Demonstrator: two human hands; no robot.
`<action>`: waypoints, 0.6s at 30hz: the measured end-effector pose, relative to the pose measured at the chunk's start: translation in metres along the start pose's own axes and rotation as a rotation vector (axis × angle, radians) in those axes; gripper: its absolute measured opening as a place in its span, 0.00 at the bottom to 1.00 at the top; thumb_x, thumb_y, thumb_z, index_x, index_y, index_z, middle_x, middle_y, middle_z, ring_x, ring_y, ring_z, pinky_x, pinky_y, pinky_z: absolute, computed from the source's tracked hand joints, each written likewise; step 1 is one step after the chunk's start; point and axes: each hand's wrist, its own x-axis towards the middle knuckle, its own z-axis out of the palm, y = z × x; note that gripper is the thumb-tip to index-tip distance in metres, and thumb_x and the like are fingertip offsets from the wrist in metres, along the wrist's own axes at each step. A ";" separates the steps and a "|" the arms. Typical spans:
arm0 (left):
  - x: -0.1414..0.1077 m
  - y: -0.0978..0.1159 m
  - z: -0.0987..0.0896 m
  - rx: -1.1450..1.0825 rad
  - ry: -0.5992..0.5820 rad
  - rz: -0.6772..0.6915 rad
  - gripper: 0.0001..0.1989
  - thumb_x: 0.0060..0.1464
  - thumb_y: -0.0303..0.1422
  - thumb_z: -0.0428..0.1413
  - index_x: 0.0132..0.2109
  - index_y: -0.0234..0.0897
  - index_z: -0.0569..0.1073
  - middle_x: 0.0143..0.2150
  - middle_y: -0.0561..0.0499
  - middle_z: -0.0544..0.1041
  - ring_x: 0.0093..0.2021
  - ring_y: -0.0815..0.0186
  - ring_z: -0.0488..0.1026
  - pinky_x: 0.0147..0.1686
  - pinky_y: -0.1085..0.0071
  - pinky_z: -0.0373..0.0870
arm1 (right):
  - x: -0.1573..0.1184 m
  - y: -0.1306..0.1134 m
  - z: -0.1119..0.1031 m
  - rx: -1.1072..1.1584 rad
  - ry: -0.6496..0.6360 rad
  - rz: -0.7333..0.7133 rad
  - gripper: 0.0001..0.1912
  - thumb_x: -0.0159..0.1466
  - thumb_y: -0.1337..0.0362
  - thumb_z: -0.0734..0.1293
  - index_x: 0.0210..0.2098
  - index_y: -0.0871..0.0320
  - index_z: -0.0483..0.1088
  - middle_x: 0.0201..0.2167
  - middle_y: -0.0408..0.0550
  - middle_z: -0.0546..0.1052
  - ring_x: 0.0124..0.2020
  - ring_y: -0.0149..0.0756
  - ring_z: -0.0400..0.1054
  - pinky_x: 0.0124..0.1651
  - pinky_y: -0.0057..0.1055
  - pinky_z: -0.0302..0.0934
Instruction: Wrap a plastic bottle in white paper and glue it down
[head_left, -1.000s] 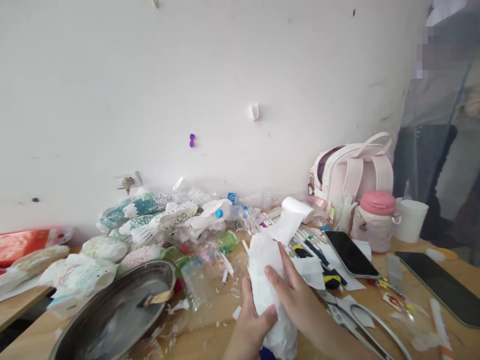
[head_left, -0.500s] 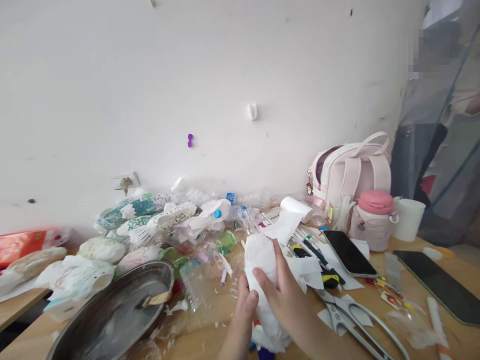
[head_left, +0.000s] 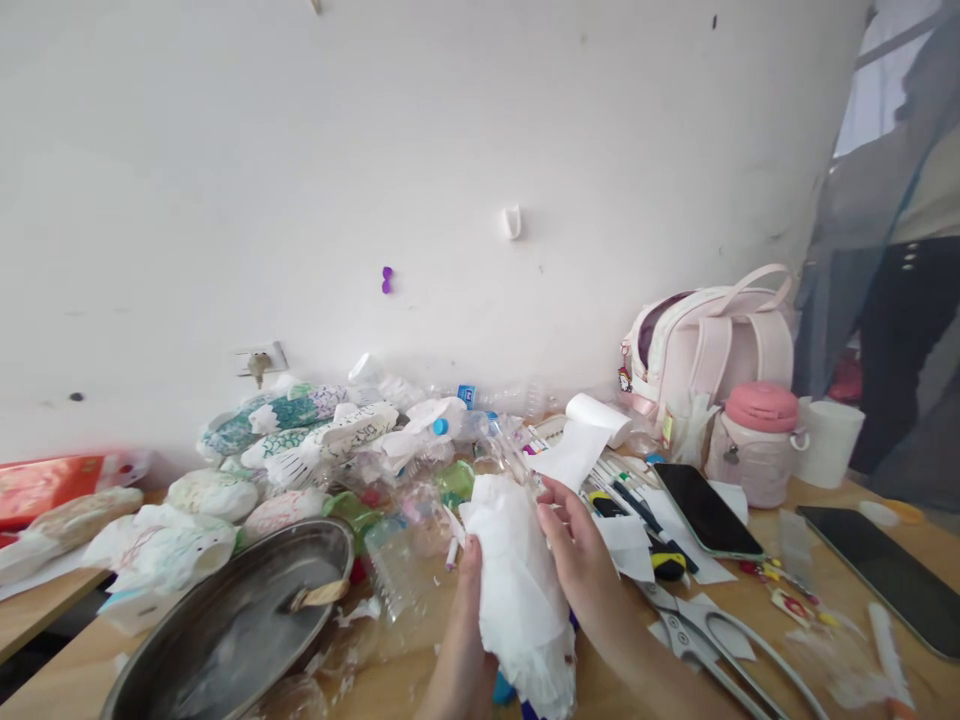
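A white paper-wrapped bundle [head_left: 521,590], long and rounded, is held upright between both hands at the lower middle. My left hand [head_left: 466,620] supports its left side, the thumb lying along the paper and the other fingers hidden behind it. My right hand [head_left: 577,555] grips the upper right edge with bent fingers. Behind the bundle are clear plastic bottles [head_left: 506,440] and a roll of white paper [head_left: 600,420]. A dark metal basin [head_left: 247,610] with greyish liquid and a wooden-handled brush [head_left: 319,596] stands to the left.
Paper-covered, coloured shapes [head_left: 292,415] pile up at the back left. Large scissors [head_left: 694,640], markers, a black phone [head_left: 705,508] and another dark phone [head_left: 885,570] lie right. Behind stand a pink bottle [head_left: 754,445], white cup [head_left: 832,440] and pink backpack [head_left: 712,340]. A person stands far right.
The bundle has turned to show a wider face. My left thumb has moved onto its left edge, and my right hand has shifted right, off its front. The view has shifted slightly.
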 end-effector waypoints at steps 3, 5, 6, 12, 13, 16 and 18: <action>0.002 -0.003 -0.002 0.020 0.008 -0.018 0.27 0.52 0.49 0.53 0.52 0.34 0.73 0.47 0.42 0.79 0.52 0.50 0.71 0.54 0.59 0.65 | 0.007 0.003 -0.005 0.051 -0.017 0.001 0.15 0.61 0.50 0.61 0.35 0.56 0.68 0.28 0.43 0.71 0.31 0.38 0.65 0.36 0.31 0.60; 0.002 -0.004 -0.002 -0.002 0.006 -0.029 0.23 0.51 0.46 0.55 0.49 0.34 0.75 0.46 0.43 0.79 0.51 0.50 0.72 0.53 0.60 0.65 | 0.008 0.004 -0.006 0.059 -0.026 0.024 0.16 0.61 0.49 0.61 0.30 0.55 0.67 0.25 0.41 0.70 0.30 0.38 0.64 0.34 0.31 0.58; 0.002 -0.005 -0.002 -0.018 0.002 -0.029 0.21 0.51 0.44 0.56 0.47 0.34 0.76 0.45 0.43 0.80 0.50 0.51 0.73 0.53 0.60 0.66 | 0.008 0.005 -0.006 0.063 -0.030 0.040 0.17 0.60 0.48 0.61 0.29 0.55 0.67 0.24 0.41 0.70 0.30 0.39 0.64 0.33 0.31 0.58; -0.001 -0.001 0.005 -0.029 0.013 -0.034 0.16 0.49 0.40 0.57 0.40 0.32 0.79 0.37 0.43 0.82 0.46 0.50 0.75 0.49 0.59 0.68 | 0.010 0.008 -0.007 0.070 -0.016 0.028 0.18 0.58 0.47 0.63 0.24 0.55 0.64 0.21 0.41 0.67 0.28 0.38 0.62 0.31 0.29 0.57; -0.001 -0.001 0.005 -0.015 0.008 -0.043 0.18 0.48 0.40 0.57 0.41 0.31 0.79 0.37 0.42 0.82 0.46 0.49 0.75 0.48 0.59 0.69 | 0.009 0.009 -0.007 0.065 -0.002 0.009 0.18 0.58 0.47 0.63 0.24 0.55 0.63 0.21 0.40 0.66 0.27 0.37 0.62 0.30 0.29 0.57; -0.002 -0.002 0.006 0.063 -0.012 -0.055 0.27 0.48 0.48 0.55 0.48 0.32 0.76 0.40 0.42 0.81 0.44 0.48 0.76 0.45 0.58 0.70 | 0.005 0.010 -0.006 0.030 0.027 -0.051 0.16 0.61 0.49 0.62 0.26 0.55 0.63 0.22 0.39 0.66 0.27 0.36 0.61 0.30 0.28 0.56; -0.002 -0.003 0.005 0.123 -0.011 -0.012 0.32 0.48 0.53 0.52 0.52 0.33 0.72 0.42 0.42 0.81 0.44 0.48 0.76 0.45 0.58 0.71 | 0.002 0.010 -0.005 -0.032 0.024 -0.097 0.14 0.63 0.51 0.61 0.28 0.54 0.63 0.23 0.39 0.67 0.27 0.35 0.62 0.31 0.27 0.55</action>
